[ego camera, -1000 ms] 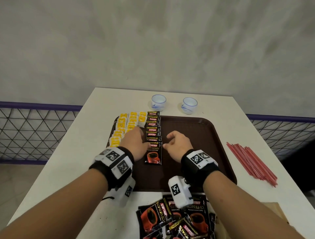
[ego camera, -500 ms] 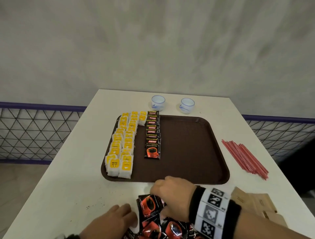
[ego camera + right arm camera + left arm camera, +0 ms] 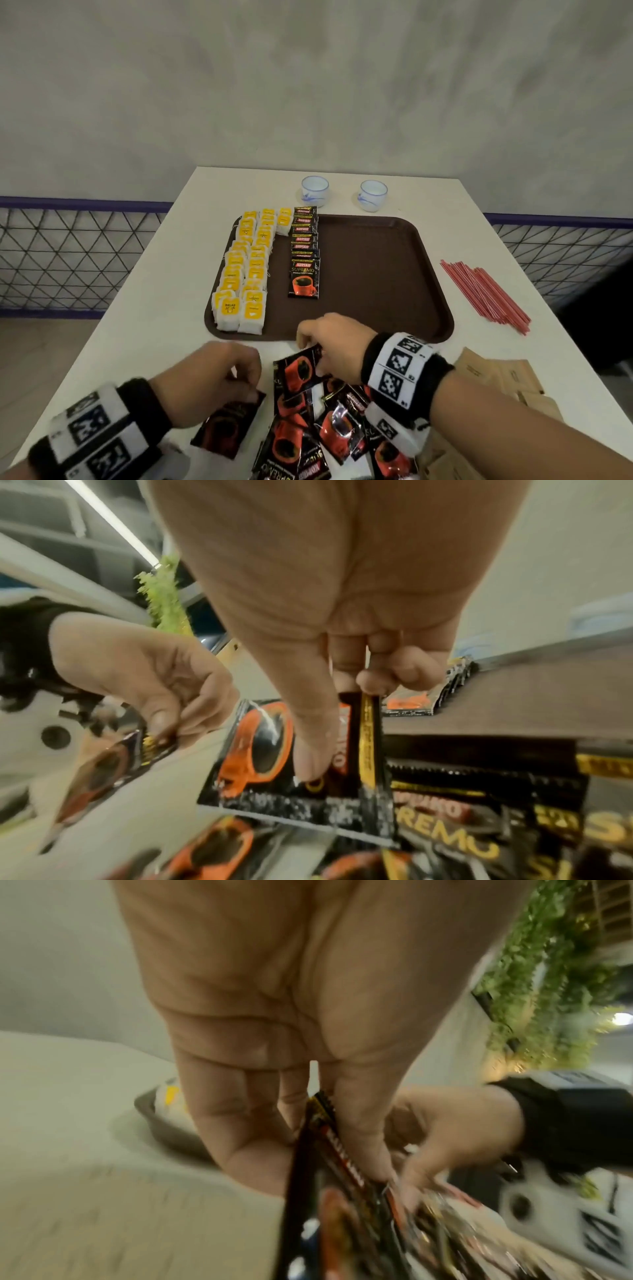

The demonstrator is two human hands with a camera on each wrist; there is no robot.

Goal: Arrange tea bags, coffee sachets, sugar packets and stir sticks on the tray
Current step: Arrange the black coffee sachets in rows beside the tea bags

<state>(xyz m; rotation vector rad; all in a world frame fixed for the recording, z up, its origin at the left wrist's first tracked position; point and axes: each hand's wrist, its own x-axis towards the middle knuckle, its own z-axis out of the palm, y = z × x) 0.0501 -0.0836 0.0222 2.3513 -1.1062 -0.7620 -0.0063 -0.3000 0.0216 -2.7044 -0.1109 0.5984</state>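
The brown tray [image 3: 376, 274] holds two rows of yellow-and-white tea bags [image 3: 243, 270] along its left side. Beside them runs an overlapping row of black coffee sachets [image 3: 305, 253]. A loose pile of coffee sachets [image 3: 325, 435] lies on the table in front of the tray. My left hand [image 3: 251, 387] pinches one sachet [image 3: 229, 428] by its top edge, left of the pile. My right hand [image 3: 308, 342] pinches another sachet [image 3: 260, 750] between thumb and fingers, lifted just off the pile. Red stir sticks [image 3: 486, 294] lie right of the tray, and brown sugar packets [image 3: 496, 373] at the near right.
Two small white cups [image 3: 314, 191] [image 3: 373, 195] stand behind the tray's far edge. The tray's middle and right are bare brown surface. A wire mesh fence [image 3: 68, 260] runs on both sides beyond the white table [image 3: 164, 308].
Both hands left the sachet row on the tray and came back to the pile at the near edge. Each now holds a sachet lifted from it.
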